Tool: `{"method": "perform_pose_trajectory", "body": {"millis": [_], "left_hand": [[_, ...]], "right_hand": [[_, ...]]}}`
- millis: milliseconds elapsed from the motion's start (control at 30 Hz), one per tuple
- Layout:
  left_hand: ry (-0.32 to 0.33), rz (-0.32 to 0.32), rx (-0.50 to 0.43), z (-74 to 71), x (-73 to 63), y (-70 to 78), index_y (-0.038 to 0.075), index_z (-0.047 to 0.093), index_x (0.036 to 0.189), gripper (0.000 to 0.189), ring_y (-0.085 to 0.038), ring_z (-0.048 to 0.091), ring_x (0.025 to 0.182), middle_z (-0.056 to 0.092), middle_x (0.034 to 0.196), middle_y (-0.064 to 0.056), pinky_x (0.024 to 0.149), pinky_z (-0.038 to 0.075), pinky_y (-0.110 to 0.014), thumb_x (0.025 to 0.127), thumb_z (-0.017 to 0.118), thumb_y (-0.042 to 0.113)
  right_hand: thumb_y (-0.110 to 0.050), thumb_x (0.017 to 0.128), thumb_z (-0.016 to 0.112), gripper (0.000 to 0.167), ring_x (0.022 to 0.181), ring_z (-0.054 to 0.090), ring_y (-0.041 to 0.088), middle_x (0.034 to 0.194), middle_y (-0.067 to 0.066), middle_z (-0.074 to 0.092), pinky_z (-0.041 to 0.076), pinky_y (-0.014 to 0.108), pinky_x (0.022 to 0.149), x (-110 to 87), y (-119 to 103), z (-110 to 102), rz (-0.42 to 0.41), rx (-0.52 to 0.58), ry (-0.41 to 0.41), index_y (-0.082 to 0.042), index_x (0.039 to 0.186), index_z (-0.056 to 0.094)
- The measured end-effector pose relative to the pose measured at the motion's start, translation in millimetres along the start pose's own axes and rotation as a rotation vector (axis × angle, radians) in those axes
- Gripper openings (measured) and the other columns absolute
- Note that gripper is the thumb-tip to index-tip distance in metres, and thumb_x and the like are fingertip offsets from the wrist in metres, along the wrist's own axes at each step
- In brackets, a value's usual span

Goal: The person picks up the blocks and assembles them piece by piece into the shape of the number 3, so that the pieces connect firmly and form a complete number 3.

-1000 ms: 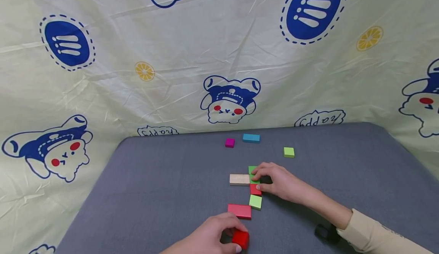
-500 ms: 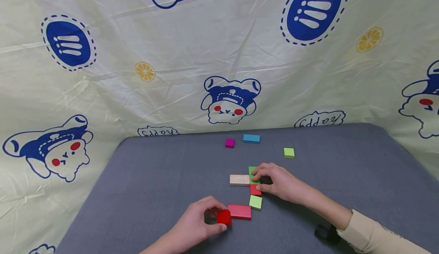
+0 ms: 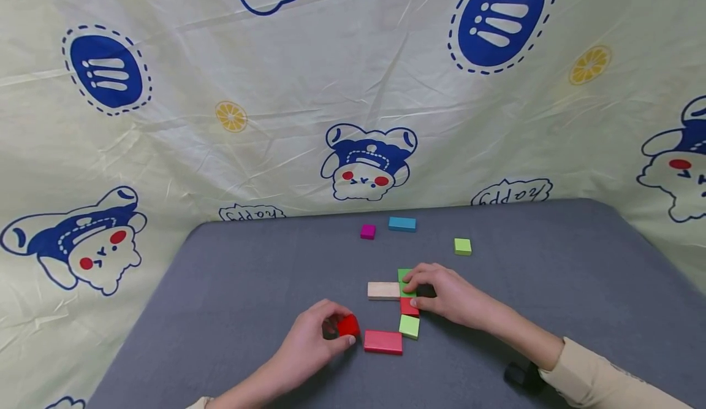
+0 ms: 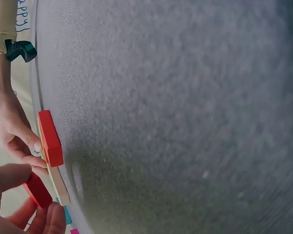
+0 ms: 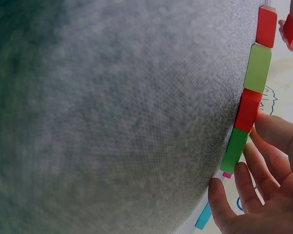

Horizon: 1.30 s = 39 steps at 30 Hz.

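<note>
My left hand [image 3: 311,337] pinches a red block [image 3: 349,325] between thumb and fingers, just above the table and left of a flat pinkish-red rectangular block [image 3: 383,342]. My right hand [image 3: 455,294] rests against a column of small blocks. Its thumb touches a red block [image 3: 410,306], and its fingertips lie on a green block [image 3: 407,290] behind that. Another green piece continues the column at the far end. A light-green block [image 3: 409,327] sits slightly turned at the near end, close to the pinkish-red block. A plain wooden block [image 3: 383,290] extends left from the green one.
Toward the back lie a magenta block [image 3: 368,232], a blue block [image 3: 402,224] and a lime block [image 3: 463,246]. A black object [image 3: 524,377] is by the right sleeve. Beyond the grey tabletop [image 3: 248,274] hangs a printed cloth [image 3: 276,90].
My left hand has carried the red block leftward and away from me, from in front of the pinkish-red block to its left side. My right hand has stayed on the column.
</note>
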State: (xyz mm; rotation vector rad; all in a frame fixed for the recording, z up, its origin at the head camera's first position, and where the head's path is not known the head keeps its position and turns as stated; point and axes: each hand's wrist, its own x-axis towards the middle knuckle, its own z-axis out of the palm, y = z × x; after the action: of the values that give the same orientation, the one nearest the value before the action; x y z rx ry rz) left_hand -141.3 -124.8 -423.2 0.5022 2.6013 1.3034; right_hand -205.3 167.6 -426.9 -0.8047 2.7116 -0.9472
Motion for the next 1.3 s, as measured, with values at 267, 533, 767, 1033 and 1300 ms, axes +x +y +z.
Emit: {"method": "perform_pose_trajectory", "body": {"millis": [267,533,767,1033,1300], "left_hand": [[0.020,0.018,0.066,1.2,8.4,-8.0,0.010,0.070,0.104,0.023,-0.013,0.057,0.081,0.059,0.091,0.008,0.072,0.050,-0.026,0.083,0.078,0.014],[0.024,0.036,0.125,3.6,15.1,-12.2,0.009,0.071,0.102,0.023,-0.013,0.055,0.079,0.058,0.088,0.006,0.068,0.047,-0.026,0.081,0.080,0.015],[0.007,0.016,0.158,3.8,19.1,-11.7,0.011,0.072,0.102,0.024,-0.012,0.053,0.078,0.057,0.086,0.007,0.067,0.046,-0.026,0.081,0.080,0.017],[0.013,0.044,0.183,7.3,19.7,-14.5,0.012,0.072,0.103,0.025,-0.012,0.054,0.081,0.056,0.088,0.009,0.069,0.046,-0.026,0.081,0.081,0.016],[0.020,0.067,0.187,11.3,17.2,-15.3,0.012,0.072,0.104,0.026,-0.011,0.053,0.082,0.056,0.089,0.010,0.069,0.046,-0.025,0.080,0.081,0.015]], "right_hand": [[-0.012,0.087,0.075,0.019,0.119,0.051,0.027,0.120,-0.004,0.060,0.044,0.050,0.096,-0.1,0,-1,0.009,0.004,-0.005,-0.019,0.105,0.073],[-0.012,0.087,0.075,0.019,0.119,0.051,0.026,0.119,-0.005,0.060,0.044,0.050,0.096,-0.1,1,-1,0.014,0.002,-0.008,-0.019,0.105,0.073],[-0.012,0.087,0.075,0.019,0.119,0.051,0.026,0.119,-0.005,0.060,0.044,0.050,0.096,0.7,1,-1,0.014,0.008,-0.007,-0.019,0.105,0.073],[-0.012,0.087,0.075,0.020,0.119,0.050,0.026,0.120,-0.005,0.060,0.044,0.051,0.096,1.0,0,-1,0.021,0.006,-0.011,-0.018,0.106,0.074],[-0.013,0.087,0.075,0.019,0.119,0.051,0.027,0.120,-0.004,0.060,0.044,0.051,0.095,0.6,0,-1,0.012,0.007,-0.008,-0.018,0.105,0.074]]}}
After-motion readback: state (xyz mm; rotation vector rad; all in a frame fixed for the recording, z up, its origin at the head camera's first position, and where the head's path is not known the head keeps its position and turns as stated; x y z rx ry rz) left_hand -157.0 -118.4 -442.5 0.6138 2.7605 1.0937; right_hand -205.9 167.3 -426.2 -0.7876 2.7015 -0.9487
